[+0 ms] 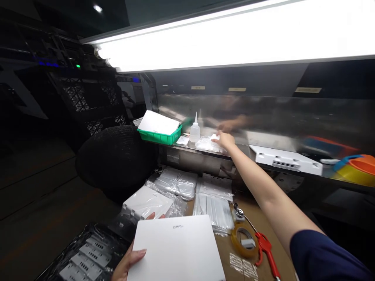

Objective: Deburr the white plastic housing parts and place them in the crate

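Note:
My left hand (pixel 131 260) grips a white plastic cover (pixel 178 248) by its left edge, thumb on top and fingertips behind. The cover faces up with "HUAWEI" printed upside down near its far edge. Stretched out to the back shelf, my right hand (pixel 226 140) pinches crumpled white material at a small whitish pile (pixel 205 144), which looks like thin plastic or wipes. Just left of that pile stands a translucent squeeze bottle (pixel 195 132) with a pointed nozzle.
A green basket (pixel 159 138) holding white covers stands on the shelf's left, a white slotted panel (pixel 288 160) on its right, beside coloured tape rolls (pixel 357 171). Bagged white parts (pixel 212 208), a tape roll (pixel 244 240) and a red air gun (pixel 265 248) lie on the bench. Lower left is a black tray (pixel 43 273).

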{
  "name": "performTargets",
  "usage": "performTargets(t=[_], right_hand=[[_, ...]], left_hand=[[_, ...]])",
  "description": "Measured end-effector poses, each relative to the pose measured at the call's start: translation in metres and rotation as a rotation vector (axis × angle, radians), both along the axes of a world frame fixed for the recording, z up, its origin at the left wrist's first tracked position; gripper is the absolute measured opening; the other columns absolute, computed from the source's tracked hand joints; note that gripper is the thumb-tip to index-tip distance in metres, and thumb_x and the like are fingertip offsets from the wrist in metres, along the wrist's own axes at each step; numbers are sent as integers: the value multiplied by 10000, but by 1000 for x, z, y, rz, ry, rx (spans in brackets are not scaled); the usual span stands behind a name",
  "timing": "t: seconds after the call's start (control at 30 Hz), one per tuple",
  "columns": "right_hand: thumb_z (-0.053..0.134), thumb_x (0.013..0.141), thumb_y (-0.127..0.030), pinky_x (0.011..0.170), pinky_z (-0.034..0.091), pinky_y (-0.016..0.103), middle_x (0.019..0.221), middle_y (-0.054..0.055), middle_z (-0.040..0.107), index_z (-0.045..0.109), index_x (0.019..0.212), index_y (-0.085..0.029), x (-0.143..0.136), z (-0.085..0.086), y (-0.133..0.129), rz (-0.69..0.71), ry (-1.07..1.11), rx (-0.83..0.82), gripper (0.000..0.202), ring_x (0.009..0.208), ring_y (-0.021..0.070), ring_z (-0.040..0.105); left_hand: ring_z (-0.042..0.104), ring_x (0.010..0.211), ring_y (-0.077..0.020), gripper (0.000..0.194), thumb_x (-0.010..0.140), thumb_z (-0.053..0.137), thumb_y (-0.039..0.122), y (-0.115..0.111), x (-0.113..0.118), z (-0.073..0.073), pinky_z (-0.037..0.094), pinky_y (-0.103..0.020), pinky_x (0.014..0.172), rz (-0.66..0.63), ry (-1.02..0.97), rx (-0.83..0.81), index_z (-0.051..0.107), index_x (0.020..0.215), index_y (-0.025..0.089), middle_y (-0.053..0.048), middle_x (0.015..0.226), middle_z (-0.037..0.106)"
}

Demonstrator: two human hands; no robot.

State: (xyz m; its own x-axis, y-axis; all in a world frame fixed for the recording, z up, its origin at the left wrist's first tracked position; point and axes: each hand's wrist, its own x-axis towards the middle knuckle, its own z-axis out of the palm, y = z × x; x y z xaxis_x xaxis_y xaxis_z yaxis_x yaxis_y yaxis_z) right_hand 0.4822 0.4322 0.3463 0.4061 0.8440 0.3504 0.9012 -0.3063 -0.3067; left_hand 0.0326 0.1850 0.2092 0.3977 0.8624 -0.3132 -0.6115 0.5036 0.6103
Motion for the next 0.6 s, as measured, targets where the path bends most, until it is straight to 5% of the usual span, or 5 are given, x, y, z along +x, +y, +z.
performTargets(t=[0.17,0.23,0.37,0.47,0.6], right_hand=[[562,984,-580,987,449,472,1242,167,693,574,1386,-204,-31,5,-46,107,-57,394,551,1151,349,613],[538,995,-589,889,512,405,1088,97,737,611,1331,-233,-62,-2,-87,313,46,551,495,1008,282,673],[622,978,-500,887,548,360,1158,106,707,689,1269,-263,-138,-41,-188,940,38,521,382,1039,241,669],[686,944,-498,828,568,372,1178,129,678,717,1274,-301,-174,-77,-234,968,-70,455,386,1007,253,643],[687,957,-441,896,583,409,1282,140,623,667,1361,-312,-172,-104,-252,898,12,397,424,1135,270,616]], left_hand=[[552,1378,-365,909,883,583,189,5,19,23,401,-547,1172,-87,-94,35,146,1652,398,-47,1611,485],[603,1311,-348,919,846,597,177,8,33,32,459,-509,1114,-102,-58,60,199,1653,366,-66,1565,544],[718,932,-283,888,735,657,143,11,56,38,545,-361,820,-148,130,70,412,1584,232,-96,1223,746],[647,670,-216,795,710,677,164,8,64,40,470,-298,627,-219,310,51,525,1491,162,-60,916,758],[641,690,-227,800,685,681,194,-1,72,46,460,-306,640,-243,352,40,527,1470,169,-23,819,721]])
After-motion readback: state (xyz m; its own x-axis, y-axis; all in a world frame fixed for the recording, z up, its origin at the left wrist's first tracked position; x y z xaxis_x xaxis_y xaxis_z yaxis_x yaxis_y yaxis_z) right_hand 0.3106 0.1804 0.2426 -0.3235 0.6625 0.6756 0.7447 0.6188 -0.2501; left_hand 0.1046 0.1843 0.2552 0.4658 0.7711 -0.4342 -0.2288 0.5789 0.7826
